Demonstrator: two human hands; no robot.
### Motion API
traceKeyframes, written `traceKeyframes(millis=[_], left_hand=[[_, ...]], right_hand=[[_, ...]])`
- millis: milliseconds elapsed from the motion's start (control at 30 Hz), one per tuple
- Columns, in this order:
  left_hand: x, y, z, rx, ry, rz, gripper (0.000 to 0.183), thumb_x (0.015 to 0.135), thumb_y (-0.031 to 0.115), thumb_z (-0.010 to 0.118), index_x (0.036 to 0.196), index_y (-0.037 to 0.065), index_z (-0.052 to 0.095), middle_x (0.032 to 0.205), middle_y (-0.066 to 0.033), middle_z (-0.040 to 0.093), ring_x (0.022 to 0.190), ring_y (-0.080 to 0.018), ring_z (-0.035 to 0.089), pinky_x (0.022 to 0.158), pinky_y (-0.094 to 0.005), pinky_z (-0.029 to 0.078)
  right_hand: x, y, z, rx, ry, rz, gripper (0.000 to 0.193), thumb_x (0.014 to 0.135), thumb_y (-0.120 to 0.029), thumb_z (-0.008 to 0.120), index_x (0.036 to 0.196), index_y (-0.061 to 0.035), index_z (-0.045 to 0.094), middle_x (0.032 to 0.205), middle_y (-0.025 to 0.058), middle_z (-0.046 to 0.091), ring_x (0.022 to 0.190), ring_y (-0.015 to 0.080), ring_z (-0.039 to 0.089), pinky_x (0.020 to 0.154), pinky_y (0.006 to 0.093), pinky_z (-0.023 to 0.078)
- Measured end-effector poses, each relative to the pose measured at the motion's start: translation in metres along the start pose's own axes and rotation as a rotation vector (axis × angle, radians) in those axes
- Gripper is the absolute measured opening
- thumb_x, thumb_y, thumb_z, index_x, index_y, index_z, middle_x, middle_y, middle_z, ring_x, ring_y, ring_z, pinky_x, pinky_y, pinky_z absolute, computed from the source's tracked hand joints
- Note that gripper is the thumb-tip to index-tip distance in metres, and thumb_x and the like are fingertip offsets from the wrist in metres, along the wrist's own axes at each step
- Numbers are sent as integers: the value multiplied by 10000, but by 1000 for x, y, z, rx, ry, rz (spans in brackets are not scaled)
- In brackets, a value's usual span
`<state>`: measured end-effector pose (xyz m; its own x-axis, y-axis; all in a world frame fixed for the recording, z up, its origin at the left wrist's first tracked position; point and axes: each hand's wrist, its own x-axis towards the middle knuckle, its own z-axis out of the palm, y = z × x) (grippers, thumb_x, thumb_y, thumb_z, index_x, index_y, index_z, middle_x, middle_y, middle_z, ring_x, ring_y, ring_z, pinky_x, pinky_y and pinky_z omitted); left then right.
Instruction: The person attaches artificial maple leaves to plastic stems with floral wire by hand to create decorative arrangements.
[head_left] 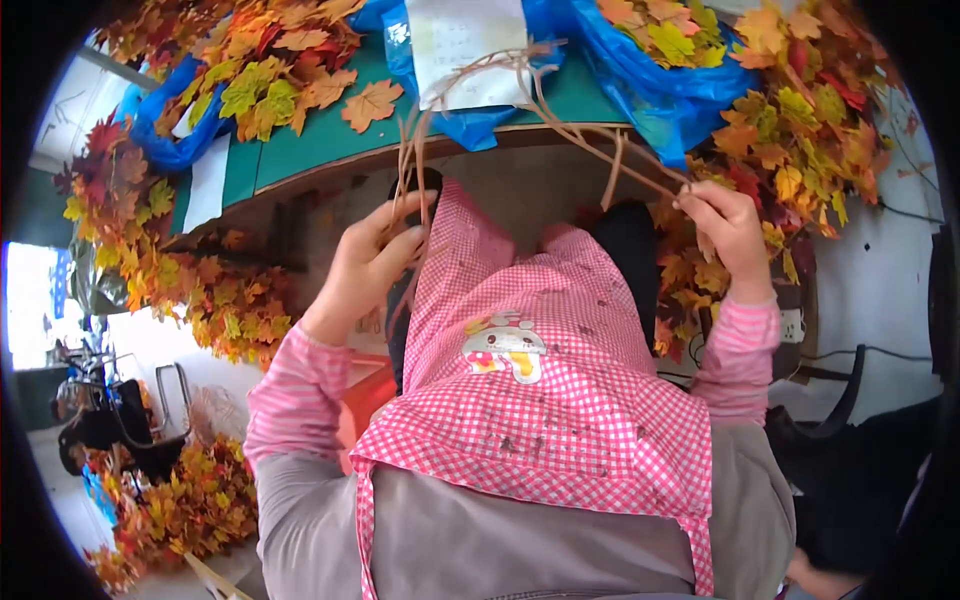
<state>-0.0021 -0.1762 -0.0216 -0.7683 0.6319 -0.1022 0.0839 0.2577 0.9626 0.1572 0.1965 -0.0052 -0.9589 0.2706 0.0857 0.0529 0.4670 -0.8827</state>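
Note:
My left hand [372, 262] grips a bunch of thin tan strands [415, 150] that hang from the table edge and run up onto the tabletop. My right hand [722, 232] pinches the other end of the strands [600, 145], pulled down and out to the right. The strands loop across a white paper sheet [460, 45] on the green table [320, 135]. Both hands are over my lap, which is covered by a pink checked apron [540, 390] with a small cartoon patch.
Piles of orange, yellow and red artificial maple leaves [270, 60] lie on blue plastic bags [640, 80] across the table. More leaf garlands [800, 130] hang at the right and left [130, 230]. A leaf heap [180, 510] sits on the floor at the lower left.

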Motion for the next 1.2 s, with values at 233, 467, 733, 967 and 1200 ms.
traceKeyframes(millis=[233,467,733,967,1200], left_hand=[[-71,-63,-25,514,323,-44,399,927,109,566,1323,77,529,790,-74,640,683,-122,607,615,-274,487],[-140,-178,-75,1106,673,-250,713,851,122,581,1485,182,261,754,-192,662,683,-398,648,619,-481,511],[-231,-221,-189,1128,776,-962,493,934,212,460,1419,164,389,1007,-192,677,930,-373,650,770,-485,494],[-171,-236,-209,1013,825,-710,456,951,232,493,1394,152,421,1063,-199,665,985,-381,634,808,-469,492],[-150,-274,-236,608,346,-539,489,862,256,644,1289,49,524,1121,-209,644,1022,-373,622,878,-448,492]], right_hand=[[19,31,28,-69,-138,-221,107,859,-54,676,921,32,656,779,41,655,707,93,589,628,244,456],[31,64,50,-145,-419,-163,87,863,-50,641,904,27,632,721,84,618,651,121,585,609,266,454],[43,107,-1,-242,-458,54,120,900,-92,609,876,26,607,751,-13,575,724,58,506,661,230,423],[24,172,25,-135,-286,201,159,921,-132,614,899,25,622,806,-35,601,783,47,527,726,220,436],[36,142,67,-208,-364,89,205,886,-154,646,981,27,651,865,100,684,795,107,618,733,248,477]])
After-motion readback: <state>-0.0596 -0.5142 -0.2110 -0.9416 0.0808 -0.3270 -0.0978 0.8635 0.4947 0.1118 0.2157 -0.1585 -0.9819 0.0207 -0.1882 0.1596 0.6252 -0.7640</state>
